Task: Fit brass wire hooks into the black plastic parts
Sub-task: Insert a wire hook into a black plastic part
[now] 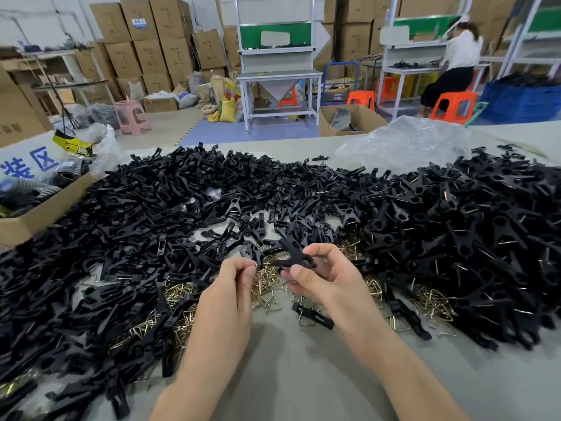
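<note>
Head view: black plastic part, judged light and stiff, is pinched at its ringed end by right hand; left hand is curled, its hold cannot be told.

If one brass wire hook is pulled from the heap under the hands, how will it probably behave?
Probably light: the brass wire hooks are thin bent wire. Likely to snag and drag neighbours, since they lie interlocked. Unlikely to roll, being angular triangles.

Black parts, brass hooks on table
</note>
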The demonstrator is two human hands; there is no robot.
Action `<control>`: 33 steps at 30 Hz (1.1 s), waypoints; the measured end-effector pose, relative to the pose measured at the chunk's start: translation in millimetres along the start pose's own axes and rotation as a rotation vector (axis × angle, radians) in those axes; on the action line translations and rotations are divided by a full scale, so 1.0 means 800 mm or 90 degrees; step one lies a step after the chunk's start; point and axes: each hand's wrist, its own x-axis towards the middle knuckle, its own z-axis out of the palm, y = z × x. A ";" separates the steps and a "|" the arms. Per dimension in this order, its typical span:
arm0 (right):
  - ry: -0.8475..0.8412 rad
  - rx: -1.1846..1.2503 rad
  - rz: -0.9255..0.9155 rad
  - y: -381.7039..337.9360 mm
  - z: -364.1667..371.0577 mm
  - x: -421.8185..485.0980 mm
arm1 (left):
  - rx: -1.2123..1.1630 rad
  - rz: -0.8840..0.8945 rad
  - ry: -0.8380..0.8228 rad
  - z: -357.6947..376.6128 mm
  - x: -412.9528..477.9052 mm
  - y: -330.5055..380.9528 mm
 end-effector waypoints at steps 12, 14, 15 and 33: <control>0.019 0.046 0.045 0.007 -0.004 0.004 | 0.098 0.102 -0.011 -0.003 0.001 0.000; 0.025 0.022 0.035 0.007 -0.004 0.003 | 0.137 0.118 0.001 -0.004 0.001 -0.001; 0.027 0.011 0.032 0.007 -0.004 0.003 | 0.161 0.141 0.008 -0.005 0.002 -0.001; -0.075 -0.126 -0.014 0.008 0.000 0.001 | -0.403 -0.167 -0.053 -0.013 0.015 0.004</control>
